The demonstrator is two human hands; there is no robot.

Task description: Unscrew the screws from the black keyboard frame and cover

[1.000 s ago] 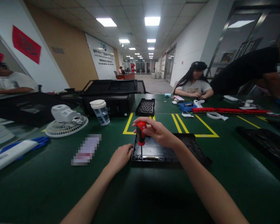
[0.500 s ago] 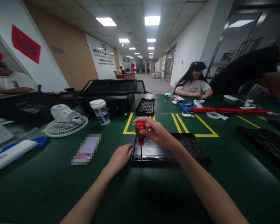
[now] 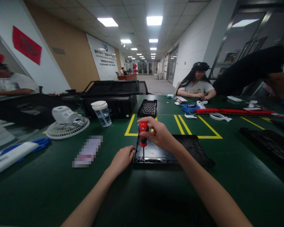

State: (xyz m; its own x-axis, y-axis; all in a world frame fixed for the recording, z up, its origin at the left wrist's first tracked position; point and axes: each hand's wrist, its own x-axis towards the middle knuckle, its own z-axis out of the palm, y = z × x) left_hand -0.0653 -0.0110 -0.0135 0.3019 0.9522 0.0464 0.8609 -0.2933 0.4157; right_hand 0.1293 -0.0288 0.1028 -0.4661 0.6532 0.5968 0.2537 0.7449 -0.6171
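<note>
My right hand grips the red and black handle of a screwdriver, which stands upright with its shaft pointing down at the near left corner of a black panel. Beside the tip, a small bright metal strip lies along the panel's near edge. At the panel's left edge rests my left hand, its fingers bent against the rim and partly hidden behind it. Beyond the panel a black tray holds several small round metal parts.
To the left are a lidded cup, a white fan, a blurred phone-like object and a white device. A blue box and red strips lie back right. Other people are around the table.
The fingers of my right hand have shifted slightly on the screwdriver handle, which has turned a little. My left hand stays in place.
</note>
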